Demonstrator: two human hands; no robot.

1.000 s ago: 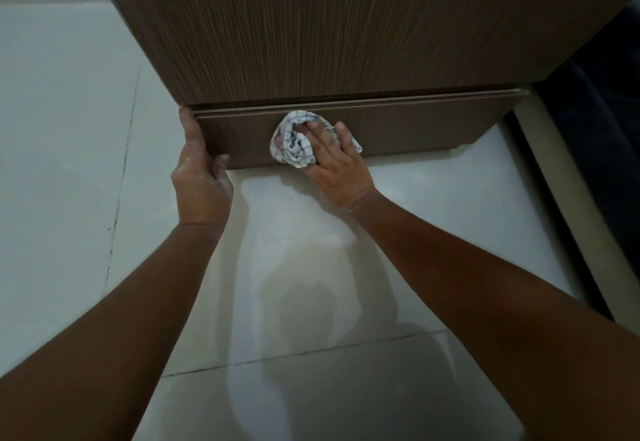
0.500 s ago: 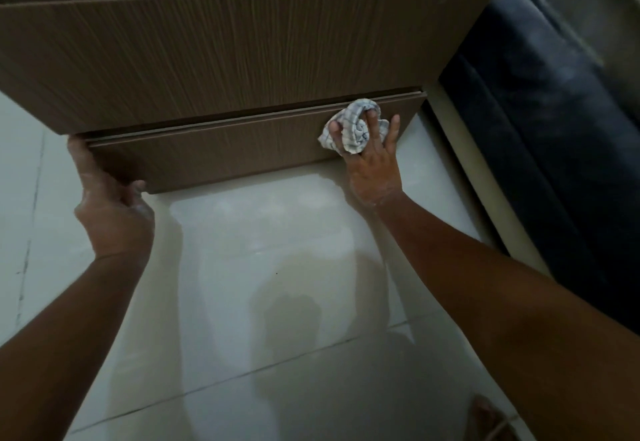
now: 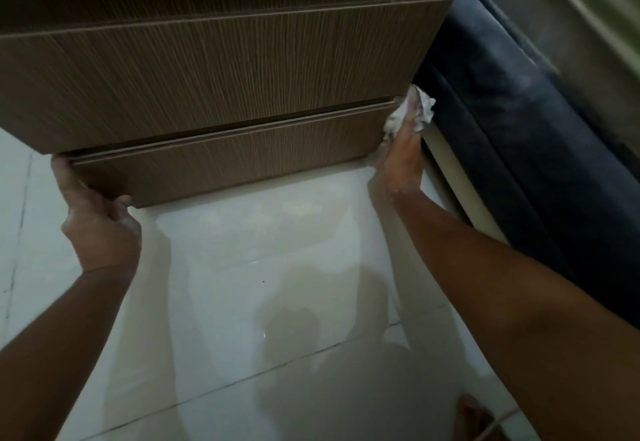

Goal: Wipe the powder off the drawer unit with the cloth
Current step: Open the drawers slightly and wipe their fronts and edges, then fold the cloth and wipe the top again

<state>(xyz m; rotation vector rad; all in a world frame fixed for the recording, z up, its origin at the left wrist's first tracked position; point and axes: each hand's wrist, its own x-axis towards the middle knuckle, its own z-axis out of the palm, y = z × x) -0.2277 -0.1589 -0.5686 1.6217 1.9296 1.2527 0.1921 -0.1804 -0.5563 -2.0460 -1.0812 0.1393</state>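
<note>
The brown wood-grain drawer unit (image 3: pixel 214 70) fills the top of the view, its lowest drawer front (image 3: pixel 225 160) just above the floor. My left hand (image 3: pixel 93 212) grips the left end of that lowest drawer front, thumb along its side. My right hand (image 3: pixel 398 160) presses a bunched white checked cloth (image 3: pixel 414 111) against the right end of the same drawer, at the unit's corner. White powder streaks show on both hands. Part of the cloth is hidden under my fingers.
Pale glossy floor tiles (image 3: pixel 242 284) spread below the unit. A dark blue mattress or cushion (image 3: pixel 519 149) lies right of the unit on a cream base (image 3: pixel 450 170). A bare foot (image 3: pixel 474 416) shows at the bottom right.
My right hand has slid the cloth rightward along the lowest drawer front, from its middle to its right corner. My left hand has stayed on the left end. The view has swung to the right.
</note>
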